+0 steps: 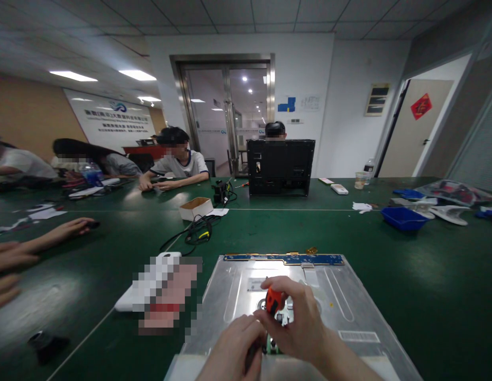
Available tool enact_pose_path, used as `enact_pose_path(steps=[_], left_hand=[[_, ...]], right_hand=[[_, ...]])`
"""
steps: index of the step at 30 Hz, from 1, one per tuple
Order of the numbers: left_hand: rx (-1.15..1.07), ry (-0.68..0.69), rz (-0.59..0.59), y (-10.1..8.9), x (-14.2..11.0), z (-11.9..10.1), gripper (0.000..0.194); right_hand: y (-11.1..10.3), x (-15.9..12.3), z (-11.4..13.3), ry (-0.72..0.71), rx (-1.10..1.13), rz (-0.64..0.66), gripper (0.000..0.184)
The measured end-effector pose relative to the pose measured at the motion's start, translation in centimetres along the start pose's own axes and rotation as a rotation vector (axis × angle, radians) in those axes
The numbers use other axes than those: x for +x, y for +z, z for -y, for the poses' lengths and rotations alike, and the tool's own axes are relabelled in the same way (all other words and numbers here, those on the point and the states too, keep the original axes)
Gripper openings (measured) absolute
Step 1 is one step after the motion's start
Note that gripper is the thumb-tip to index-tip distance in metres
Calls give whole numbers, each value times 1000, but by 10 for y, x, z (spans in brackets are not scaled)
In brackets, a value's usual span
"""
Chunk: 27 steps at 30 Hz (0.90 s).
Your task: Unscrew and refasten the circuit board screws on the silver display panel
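Observation:
My right hand (299, 317) is closed around the orange and black handle of a screwdriver (274, 300), which stands roughly upright. Below it lies a flat silver metal panel (333, 296), apparently the back of a display, with a blue circuit strip (265, 258) along its far edge. Part of a green circuit board (272, 345) shows between my hands. My left hand (240, 344) rests beside the screwdriver with its fingers curled down and close to my right fingertips. Whatever its fingers grip is hidden, and so is the screwdriver's tip.
Left of the panel lie a white device (129, 296) and a blurred pink item (166, 312). Beyond are black cables (198, 230), an open box (196, 208) and a black monitor back (281, 166). A blue tray (403, 218) sits right. Co-workers' hands (67, 233) are at left.

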<state>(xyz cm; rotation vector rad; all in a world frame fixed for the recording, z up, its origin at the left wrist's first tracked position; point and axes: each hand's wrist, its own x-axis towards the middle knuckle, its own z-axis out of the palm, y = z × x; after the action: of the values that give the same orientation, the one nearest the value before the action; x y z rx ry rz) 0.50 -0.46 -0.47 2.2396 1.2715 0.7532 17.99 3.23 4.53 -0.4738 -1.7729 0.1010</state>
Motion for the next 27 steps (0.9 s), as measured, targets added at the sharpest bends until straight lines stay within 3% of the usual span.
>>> enact_pose_path(steps=[8,19,27], left_hand=[[-13,-1,-18,-1,-1,-2,17],[-5,-15,22,-3,-1,-4,16],[-23,-19,59,-5,-1,-4,15]], right_hand=[[-2,6,2,-54,-34,20,27],[-5,10,6,-53,40,58,42],[0,4,1,-57,9,5,28]])
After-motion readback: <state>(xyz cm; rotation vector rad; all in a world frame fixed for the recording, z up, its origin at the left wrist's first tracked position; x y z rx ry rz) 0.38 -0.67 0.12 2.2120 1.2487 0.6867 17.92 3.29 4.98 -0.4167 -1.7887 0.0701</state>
